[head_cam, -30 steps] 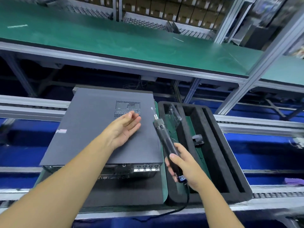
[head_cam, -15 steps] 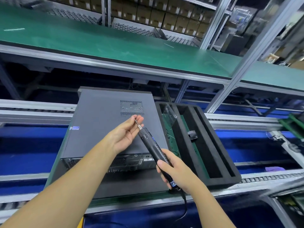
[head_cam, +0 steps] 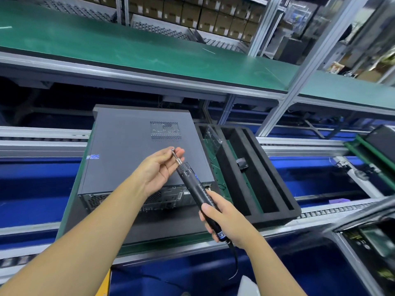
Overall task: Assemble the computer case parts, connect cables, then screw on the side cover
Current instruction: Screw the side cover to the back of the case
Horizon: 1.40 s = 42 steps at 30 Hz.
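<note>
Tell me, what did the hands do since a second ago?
The left hand lifted off the grey metal computer case and its fingers now touch the tip of the black electric screwdriver, which the right hand swung left toward it. The right hand's grip, the case and the black foam tray stayed put.

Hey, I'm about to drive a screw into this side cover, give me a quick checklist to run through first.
1. Electric screwdriver gripped by right hand: ok.
2. Side cover lying on computer case: ok, looks flush.
3. Screw seated on bit: cannot tell; left hand fingers sit at the tip.
4. Left hand clear of bit: not ok.
5. Bit on a screw hole: not ok, it points up in the air above the cover.
</note>
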Tool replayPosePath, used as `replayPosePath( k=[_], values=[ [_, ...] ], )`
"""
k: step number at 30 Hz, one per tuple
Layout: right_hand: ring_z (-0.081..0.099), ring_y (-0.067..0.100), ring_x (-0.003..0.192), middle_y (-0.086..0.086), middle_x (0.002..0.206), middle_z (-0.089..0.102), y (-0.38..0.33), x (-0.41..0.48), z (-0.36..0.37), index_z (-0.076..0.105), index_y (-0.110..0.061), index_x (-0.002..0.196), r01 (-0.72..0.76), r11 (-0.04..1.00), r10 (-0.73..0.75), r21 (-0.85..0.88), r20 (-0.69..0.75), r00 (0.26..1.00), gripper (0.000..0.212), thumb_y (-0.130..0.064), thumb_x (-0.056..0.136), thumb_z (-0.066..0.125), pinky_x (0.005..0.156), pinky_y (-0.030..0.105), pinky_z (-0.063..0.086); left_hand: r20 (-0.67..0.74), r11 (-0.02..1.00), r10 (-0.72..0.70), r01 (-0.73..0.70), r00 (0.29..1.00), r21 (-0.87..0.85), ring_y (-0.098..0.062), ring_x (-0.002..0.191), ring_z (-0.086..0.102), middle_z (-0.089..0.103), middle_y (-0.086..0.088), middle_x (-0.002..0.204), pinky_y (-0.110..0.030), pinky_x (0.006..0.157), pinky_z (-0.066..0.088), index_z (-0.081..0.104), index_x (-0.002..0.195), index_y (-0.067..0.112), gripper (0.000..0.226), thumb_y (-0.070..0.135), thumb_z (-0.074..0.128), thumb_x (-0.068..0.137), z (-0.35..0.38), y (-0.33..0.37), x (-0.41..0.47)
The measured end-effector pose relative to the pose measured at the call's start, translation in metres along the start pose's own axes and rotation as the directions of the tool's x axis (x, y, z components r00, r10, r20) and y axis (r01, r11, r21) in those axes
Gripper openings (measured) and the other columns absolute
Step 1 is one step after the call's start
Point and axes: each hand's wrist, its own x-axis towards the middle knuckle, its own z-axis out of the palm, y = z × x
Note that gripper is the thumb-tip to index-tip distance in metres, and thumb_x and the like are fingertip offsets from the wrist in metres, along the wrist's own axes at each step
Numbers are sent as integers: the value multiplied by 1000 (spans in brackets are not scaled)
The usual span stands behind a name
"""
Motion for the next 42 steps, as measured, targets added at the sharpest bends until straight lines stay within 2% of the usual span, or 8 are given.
replayPosePath(
  k=[4,6,9,15,22,29,37,42],
  values=[
    [53,18,67,1,89,62,3,-1,5,57,-42,128,-11,1000,11,10,-11,1000,33,-46,95,58,52,34,45,-29,1000,-12,12,999,-7,-28,97,73,72,-20,100,-38,81,61,58,113,-7,25,-10,42,94,-3,-1,-1],
    [53,19,68,0,89,62,4,1,6,58,-41,126,-19,1000,19,0,-12,1000,32,-48,95,58,52,35,45,-16,1000,0,0,1000,3,-28,100,72,73,-19,100,-39,85,59,61,112,-5,24,-5,49,91,-5,0,-1],
    [54,19,70,-1,89,63,4,4,7,58,-42,127,-30,1000,30,-2,-16,999,34,-50,94,59,53,35,46,-18,994,48,-47,999,95,-23,97,72,73,-15,97,-33,79,60,65,106,-2,17,5,64,91,-8,-1,2],
    [54,19,69,1,90,64,2,9,7,56,-44,131,-27,1000,27,12,3,1000,36,-48,95,59,52,33,46,-17,997,73,-73,997,38,-19,92,74,75,-13,92,-29,71,60,62,104,-2,17,11,53,98,-15,0,9],
    [54,17,67,2,91,64,2,16,7,58,-42,129,-44,997,42,60,27,999,35,-48,95,59,50,31,44,22,998,-37,38,999,-49,-23,99,72,73,-22,101,-36,79,61,62,101,-5,13,2,54,95,-22,9,9],
    [54,16,65,0,89,64,-6,19,8,58,-46,126,-29,999,30,-45,17,999,30,-48,96,57,51,30,48,-5,1000,-12,12,1000,-19,-19,91,74,75,-17,93,-33,77,61,63,97,-4,12,3,54,95,-27,12,11],
    [53,19,66,2,89,62,0,12,11,58,-43,129,-66,993,65,98,14,998,35,-48,95,59,50,31,45,-1,981,-130,129,992,146,-24,98,73,74,-13,101,-35,78,61,67,96,4,10,11,61,91,-20,10,13],
    [59,23,71,4,89,62,20,-7,13,55,-47,128,-65,989,72,133,-53,996,37,-48,91,63,59,40,57,-48,910,-208,211,977,357,-24,95,74,76,-10,98,-34,71,61,68,100,8,12,15,60,96,-6,-12,14]
  ],
)
